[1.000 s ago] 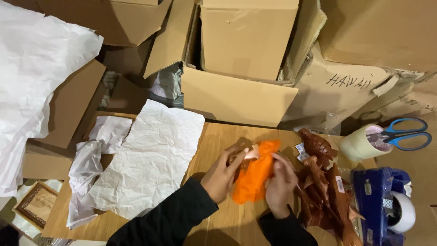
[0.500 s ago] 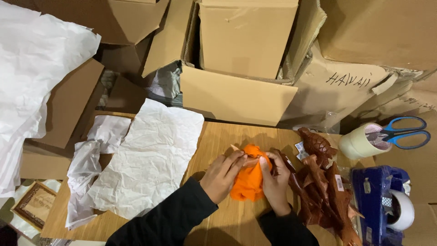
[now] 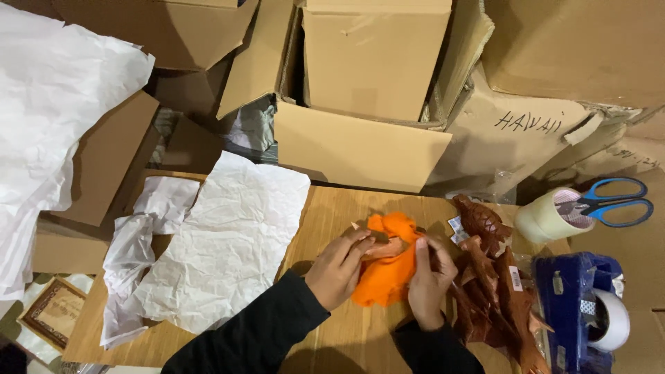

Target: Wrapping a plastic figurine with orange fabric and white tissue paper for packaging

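Two hands held a soft orange cloth bundle [image 3: 388, 273] on the light wooden counter [image 3: 332, 215]. The left hand [image 3: 337, 266] gripped its left side, fingers curled on the cloth. The right hand [image 3: 428, 277] pinched its top right. Dark brown carved wooden figures [image 3: 488, 277] lay just right of it. A big crumpled white paper sheet [image 3: 228, 249] lay to the left.

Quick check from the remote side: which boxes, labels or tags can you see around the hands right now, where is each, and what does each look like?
Open brown cardboard box: behind the table, centre, flaps spread.
Brown cardboard box with dark handwriting: right of it, dented.
Small white tag: on the brown wooden carvings, beside the right hand.
White tags: at the carvings' top end.
Framed brown picture: lower left, below the table edge.
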